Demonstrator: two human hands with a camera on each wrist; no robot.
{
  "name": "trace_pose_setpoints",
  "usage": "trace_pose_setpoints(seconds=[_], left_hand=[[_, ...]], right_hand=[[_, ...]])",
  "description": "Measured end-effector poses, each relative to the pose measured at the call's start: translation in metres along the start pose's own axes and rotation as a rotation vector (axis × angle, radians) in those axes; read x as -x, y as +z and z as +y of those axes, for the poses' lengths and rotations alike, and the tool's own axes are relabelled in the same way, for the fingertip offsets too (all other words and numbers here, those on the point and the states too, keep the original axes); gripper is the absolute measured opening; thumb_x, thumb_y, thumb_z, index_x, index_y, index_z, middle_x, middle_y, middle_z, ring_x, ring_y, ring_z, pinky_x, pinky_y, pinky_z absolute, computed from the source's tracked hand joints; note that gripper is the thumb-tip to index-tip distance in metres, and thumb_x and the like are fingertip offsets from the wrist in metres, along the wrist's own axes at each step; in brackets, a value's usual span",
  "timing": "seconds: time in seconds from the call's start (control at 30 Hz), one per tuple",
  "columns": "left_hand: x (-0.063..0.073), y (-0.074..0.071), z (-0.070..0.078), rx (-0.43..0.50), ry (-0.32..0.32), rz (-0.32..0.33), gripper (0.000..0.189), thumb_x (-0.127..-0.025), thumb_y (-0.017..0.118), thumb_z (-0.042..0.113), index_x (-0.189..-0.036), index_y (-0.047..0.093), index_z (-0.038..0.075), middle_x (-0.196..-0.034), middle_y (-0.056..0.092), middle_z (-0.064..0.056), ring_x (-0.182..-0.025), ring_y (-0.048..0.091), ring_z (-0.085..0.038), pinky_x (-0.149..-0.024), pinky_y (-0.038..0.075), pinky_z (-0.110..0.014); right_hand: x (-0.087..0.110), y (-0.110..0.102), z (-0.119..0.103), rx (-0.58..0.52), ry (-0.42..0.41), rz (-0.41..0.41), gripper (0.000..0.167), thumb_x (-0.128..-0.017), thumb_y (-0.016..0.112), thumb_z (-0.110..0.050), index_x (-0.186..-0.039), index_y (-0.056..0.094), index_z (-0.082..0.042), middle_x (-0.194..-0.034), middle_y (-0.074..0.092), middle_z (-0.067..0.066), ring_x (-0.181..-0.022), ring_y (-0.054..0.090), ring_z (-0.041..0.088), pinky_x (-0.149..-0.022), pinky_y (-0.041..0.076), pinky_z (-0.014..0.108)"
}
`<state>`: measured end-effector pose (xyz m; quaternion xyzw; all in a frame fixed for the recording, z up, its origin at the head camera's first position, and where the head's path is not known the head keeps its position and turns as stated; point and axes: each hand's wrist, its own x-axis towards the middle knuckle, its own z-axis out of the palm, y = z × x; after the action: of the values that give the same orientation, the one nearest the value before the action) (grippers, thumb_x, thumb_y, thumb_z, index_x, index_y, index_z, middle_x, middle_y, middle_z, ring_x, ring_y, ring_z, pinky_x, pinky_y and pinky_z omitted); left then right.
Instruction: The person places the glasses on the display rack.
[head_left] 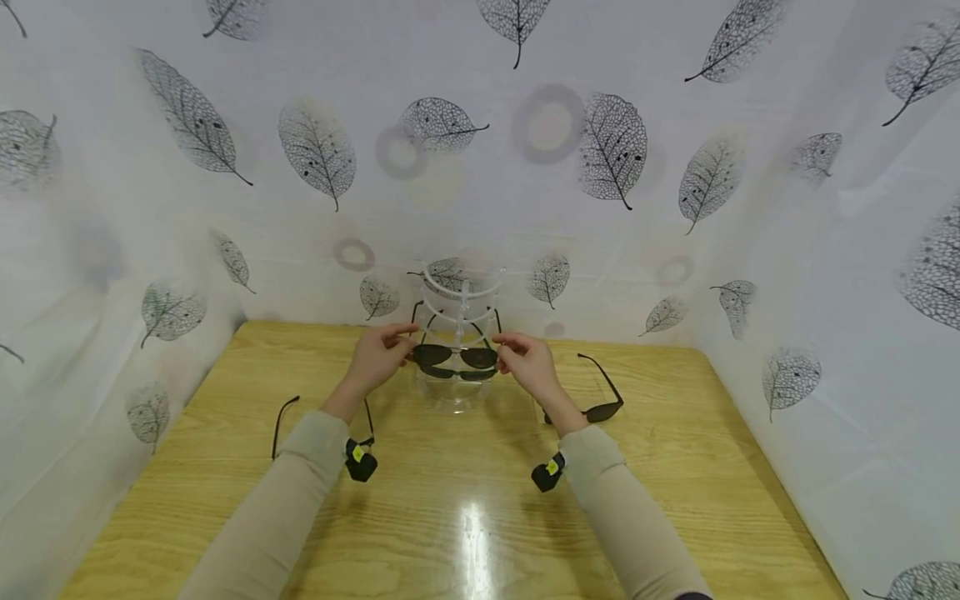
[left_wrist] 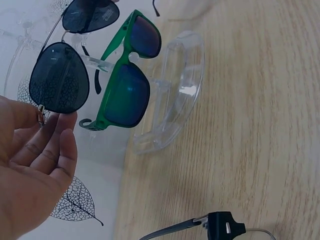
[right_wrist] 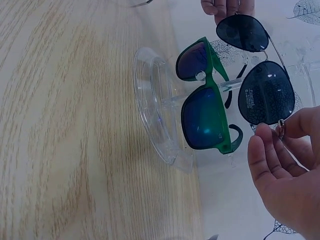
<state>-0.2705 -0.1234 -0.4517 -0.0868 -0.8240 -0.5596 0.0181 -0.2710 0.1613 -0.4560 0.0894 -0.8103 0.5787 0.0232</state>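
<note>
Dark aviator sunglasses (head_left: 432,356) with a thin metal frame are held level between both hands at the front of a clear display stand (head_left: 455,406). My left hand (head_left: 377,358) pinches one hinge corner between thumb and fingers. At the opposite hinge, my right hand (head_left: 527,364) pinches the frame the same way. Both temples extend back toward the stand. Just below, green-framed sunglasses (right_wrist: 205,118) with blue-green mirrored lenses sit on a lower arm of the stand. The right wrist view shows small white print on one aviator lens (right_wrist: 266,93).
Black sunglasses (head_left: 604,412) lie on the wooden table (head_left: 450,517) beyond the right forearm. Another pair, with dark temples (head_left: 281,421), lies at left, partly hidden by the left arm. Leaf-printed cloth (head_left: 480,208) rises behind the stand and along both sides.
</note>
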Motion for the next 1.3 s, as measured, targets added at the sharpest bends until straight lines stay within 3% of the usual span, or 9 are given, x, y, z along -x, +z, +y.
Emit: trace_pose_setpoints(seconds=[0.17,0.27,0.4,0.63,0.8,0.93,1.07,1.17,1.3], left_hand=[[-0.002,0.001,0.000,0.019,-0.026,0.000,0.038,-0.107,0.057,0.009,-0.143,0.062,-0.002,-0.121,0.074,-0.028,-0.100,0.073,-0.044,-0.088,0.062,-0.052],[-0.004,0.001,-0.001,0.026,-0.036,0.002,0.039,-0.107,0.058,0.010,-0.144,0.062,-0.001,-0.121,0.074,-0.028,-0.102,0.073,-0.046,-0.092,0.060,-0.059],[-0.004,0.002,-0.001,0.011,-0.026,0.006,0.038,-0.106,0.058,0.009,-0.143,0.063,-0.001,-0.119,0.075,-0.027,-0.099,0.074,-0.042,-0.090,0.061,-0.057],[-0.003,0.002,-0.003,-0.003,-0.017,0.003,0.039,-0.106,0.056,0.005,-0.144,0.062,-0.002,-0.119,0.075,-0.027,-0.102,0.073,-0.046,-0.082,0.064,-0.044],[-0.003,0.003,-0.004,-0.008,-0.015,0.008,0.039,-0.106,0.056,0.005,-0.144,0.062,-0.001,-0.119,0.075,-0.026,-0.101,0.073,-0.045,-0.080,0.064,-0.042],[-0.003,0.003,-0.005,-0.011,-0.011,0.008,0.039,-0.106,0.056,0.006,-0.144,0.062,-0.002,-0.119,0.076,-0.026,-0.100,0.073,-0.045,-0.081,0.064,-0.043],[-0.004,0.004,-0.005,-0.011,-0.005,0.011,0.039,-0.106,0.056,0.005,-0.143,0.062,-0.002,-0.118,0.075,-0.027,-0.101,0.073,-0.047,-0.075,0.062,-0.031],[-0.004,0.004,-0.004,-0.009,-0.001,0.012,0.038,-0.105,0.056,0.004,-0.143,0.062,-0.003,-0.118,0.075,-0.028,-0.101,0.073,-0.048,-0.072,0.059,-0.024],[-0.003,0.004,-0.003,-0.016,-0.005,0.013,0.038,-0.105,0.057,0.005,-0.143,0.063,-0.002,-0.119,0.075,-0.027,-0.101,0.073,-0.047,-0.071,0.058,-0.023]], right_hand=[[-0.001,0.001,-0.001,0.013,0.014,0.013,0.029,-0.103,0.059,-0.006,-0.126,0.073,0.004,-0.090,0.073,0.027,-0.084,0.073,0.044,-0.067,0.058,0.022],[-0.001,0.001,-0.001,0.008,0.020,0.017,0.030,-0.103,0.059,-0.006,-0.127,0.072,0.005,-0.089,0.073,0.024,-0.089,0.071,0.050,-0.067,0.058,0.022],[-0.002,0.002,0.000,0.007,0.018,0.023,0.030,-0.102,0.060,-0.005,-0.127,0.072,0.005,-0.089,0.073,0.024,-0.089,0.071,0.050,-0.066,0.058,0.021],[-0.002,0.002,0.002,0.002,0.011,0.020,0.029,-0.102,0.060,-0.004,-0.126,0.073,0.004,-0.091,0.072,0.028,-0.090,0.070,0.053,-0.065,0.057,0.021],[-0.002,0.003,0.002,0.009,0.008,0.020,0.028,-0.102,0.060,-0.004,-0.126,0.073,0.004,-0.092,0.072,0.029,-0.084,0.072,0.046,-0.065,0.057,0.020],[-0.002,0.002,0.002,0.003,0.014,0.011,0.029,-0.103,0.059,-0.003,-0.128,0.071,0.005,-0.096,0.071,0.034,-0.072,0.073,0.024,-0.065,0.056,0.019],[-0.001,0.001,0.000,-0.002,0.028,-0.014,0.032,-0.104,0.057,-0.003,-0.132,0.068,0.009,-0.100,0.069,0.038,-0.068,0.070,0.012,-0.065,0.055,0.017],[0.002,0.000,-0.011,0.002,0.036,-0.031,0.032,-0.104,0.056,-0.001,-0.132,0.066,0.012,-0.100,0.068,0.040,-0.074,0.073,0.033,-0.065,0.056,0.018],[0.011,-0.002,-0.031,0.009,0.038,-0.043,0.032,-0.103,0.055,0.002,-0.131,0.066,0.014,-0.101,0.068,0.041,-0.095,0.067,0.059,-0.066,0.055,0.018]])
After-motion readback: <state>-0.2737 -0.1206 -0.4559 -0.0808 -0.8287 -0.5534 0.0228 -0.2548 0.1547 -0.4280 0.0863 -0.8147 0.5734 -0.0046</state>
